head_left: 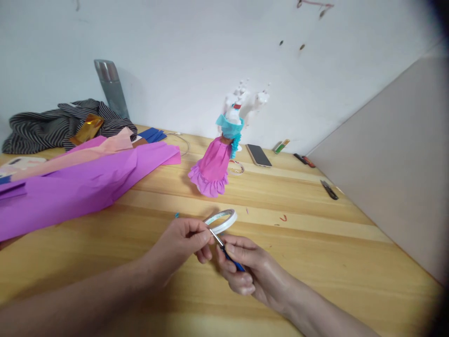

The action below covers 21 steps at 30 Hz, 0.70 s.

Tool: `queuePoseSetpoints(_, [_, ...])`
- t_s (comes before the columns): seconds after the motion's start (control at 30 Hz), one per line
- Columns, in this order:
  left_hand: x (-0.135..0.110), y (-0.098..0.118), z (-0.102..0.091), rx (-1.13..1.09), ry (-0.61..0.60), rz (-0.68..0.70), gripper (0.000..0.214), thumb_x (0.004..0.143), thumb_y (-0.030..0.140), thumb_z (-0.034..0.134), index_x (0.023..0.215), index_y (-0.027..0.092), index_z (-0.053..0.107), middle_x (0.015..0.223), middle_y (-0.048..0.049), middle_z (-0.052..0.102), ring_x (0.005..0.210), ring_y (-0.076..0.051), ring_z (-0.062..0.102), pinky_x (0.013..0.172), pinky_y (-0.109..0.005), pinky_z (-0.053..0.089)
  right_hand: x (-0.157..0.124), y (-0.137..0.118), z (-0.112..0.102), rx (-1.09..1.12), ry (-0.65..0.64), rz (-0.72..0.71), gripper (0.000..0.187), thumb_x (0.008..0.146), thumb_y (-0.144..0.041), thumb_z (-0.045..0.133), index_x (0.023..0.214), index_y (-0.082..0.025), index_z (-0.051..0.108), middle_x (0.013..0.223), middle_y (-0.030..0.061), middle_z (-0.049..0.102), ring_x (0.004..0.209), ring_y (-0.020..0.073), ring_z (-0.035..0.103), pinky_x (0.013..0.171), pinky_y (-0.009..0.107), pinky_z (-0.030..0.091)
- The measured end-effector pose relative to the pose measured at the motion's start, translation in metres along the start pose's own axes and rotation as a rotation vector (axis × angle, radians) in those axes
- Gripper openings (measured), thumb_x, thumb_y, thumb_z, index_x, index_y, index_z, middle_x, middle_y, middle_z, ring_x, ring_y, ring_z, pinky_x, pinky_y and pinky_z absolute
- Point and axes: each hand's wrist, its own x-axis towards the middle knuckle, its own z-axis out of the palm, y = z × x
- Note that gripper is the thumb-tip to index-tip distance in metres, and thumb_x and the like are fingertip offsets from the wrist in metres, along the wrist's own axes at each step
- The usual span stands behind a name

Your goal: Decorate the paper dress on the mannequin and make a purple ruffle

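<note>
A narrow white roll of tape (229,222) is at the fingertips of my left hand (189,238), which is closed in a pinch at its near edge. My right hand (242,264) is wrapped round a pair of blue-handled scissors (235,262). Their metal blades point up and left, reaching the left fingertips. Whether the blades are parted is hidden by the fingers. Behind the hands stands a doll-like figure in a pink crepe-paper skirt (215,161) with a purple ruffled hem and a turquoise paper wrap (229,125) round its top.
Purple crepe paper (87,182) and a peach sheet (108,147) spread over the left side, before a striped cloth (35,128) and a grey bottle (112,89). Toward the wall lie a phone (258,155) and a green packet (281,146). A black cutter (329,190) lies by the right partition.
</note>
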Motion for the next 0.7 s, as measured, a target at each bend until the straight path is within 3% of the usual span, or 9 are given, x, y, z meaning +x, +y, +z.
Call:
queuePoseSetpoints(0.13, [0.003,-0.001,-0.003,0.025,0.023,0.028,0.033,0.066,0.045,0.070,0.065,0.013,0.060,0.055,-0.0026,0.060,0.050,-0.012,0.053,0.052,-0.024,0.042,-0.007,0.004,0.003,-0.424,-0.071,-0.154,0.038,0.082,-0.051,0.063,0.086,-0.014,0.062,0.056,-0.0063,0.039,0.044,0.0038,0.028,0.043,0.019,0.023])
queuePoseSetpoints(0.27, [0.007,-0.010,-0.007,0.090,-0.006,0.092,0.033,0.071,0.046,0.066,0.065,0.014,0.060,0.057,-0.0028,0.061,0.050,-0.012,0.052,0.053,-0.024,0.041,-0.024,-0.016,0.004,-0.990,-0.175,-0.388,0.038,0.080,-0.040,0.060,0.111,-0.017,0.063,0.076,0.0027,0.053,0.061,0.0119,0.045,0.056,0.025,0.038])
queuePoseSetpoints(0.37, [0.007,-0.014,-0.009,0.224,-0.045,0.211,0.028,0.078,0.040,0.060,0.064,0.016,0.059,0.060,-0.0026,0.059,0.061,-0.014,0.056,0.060,-0.025,0.043,-0.028,-0.041,-0.009,-1.189,0.052,-0.655,0.052,0.077,-0.028,0.058,0.128,-0.021,0.054,0.095,0.0083,0.060,0.078,0.0188,0.054,0.068,0.029,0.044])
queuePoseSetpoints(0.4, [0.007,-0.014,-0.009,0.291,-0.051,0.260,0.026,0.079,0.036,0.058,0.062,0.016,0.059,0.060,-0.0029,0.059,0.069,-0.017,0.058,0.064,-0.025,0.044,-0.026,-0.048,-0.017,-1.266,0.138,-0.670,0.056,0.074,-0.019,0.055,0.129,-0.020,0.052,0.096,0.0079,0.061,0.078,0.0183,0.054,0.069,0.028,0.044])
queuePoseSetpoints(0.43, [0.006,-0.014,-0.010,0.358,-0.054,0.305,0.025,0.079,0.034,0.057,0.061,0.016,0.058,0.061,-0.0034,0.058,0.079,-0.019,0.060,0.069,-0.026,0.044,-0.022,-0.055,-0.024,-1.325,0.184,-0.641,0.057,0.070,-0.012,0.052,0.126,-0.020,0.054,0.094,0.0062,0.062,0.073,0.0159,0.053,0.065,0.026,0.043])
queuePoseSetpoints(0.5, [0.004,-0.013,-0.011,0.461,-0.065,0.360,0.024,0.080,0.029,0.054,0.059,0.017,0.058,0.063,-0.0046,0.058,0.096,-0.023,0.059,0.076,-0.028,0.045,-0.014,-0.063,-0.040,-1.389,0.116,-0.529,0.052,0.064,-0.005,0.048,0.113,-0.018,0.061,0.087,0.0023,0.062,0.063,0.0114,0.048,0.058,0.022,0.039])
queuePoseSetpoints(0.57, [0.003,-0.012,-0.012,0.489,-0.113,0.348,0.023,0.080,0.027,0.054,0.061,0.016,0.060,0.067,-0.0060,0.060,0.104,-0.025,0.058,0.077,-0.027,0.046,-0.007,-0.067,-0.051,-1.422,0.049,-0.462,0.037,0.059,-0.003,0.045,0.087,-0.015,0.065,0.071,-0.0012,0.056,0.060,0.0097,0.044,0.055,0.020,0.034])
queuePoseSetpoints(0.63, [0.003,-0.013,-0.013,0.444,-0.191,0.290,0.022,0.081,0.028,0.054,0.066,0.015,0.064,0.084,-0.0088,0.066,0.097,-0.023,0.062,0.073,-0.026,0.049,-0.004,-0.069,-0.058,-1.452,0.014,-0.449,0.029,0.056,-0.002,0.044,0.074,-0.014,0.062,0.065,-0.0025,0.051,0.059,0.0090,0.042,0.054,0.019,0.033])
queuePoseSetpoints(0.7, [0.003,-0.013,-0.013,0.344,-0.236,0.236,0.024,0.082,0.031,0.055,0.069,0.014,0.065,0.111,-0.0118,0.066,0.076,-0.016,0.065,0.066,-0.026,0.052,-0.007,-0.073,-0.061,-1.477,0.025,-0.452,0.027,0.056,-0.003,0.044,0.073,-0.014,0.061,0.066,-0.0024,0.051,0.059,0.0090,0.042,0.055,0.020,0.033])
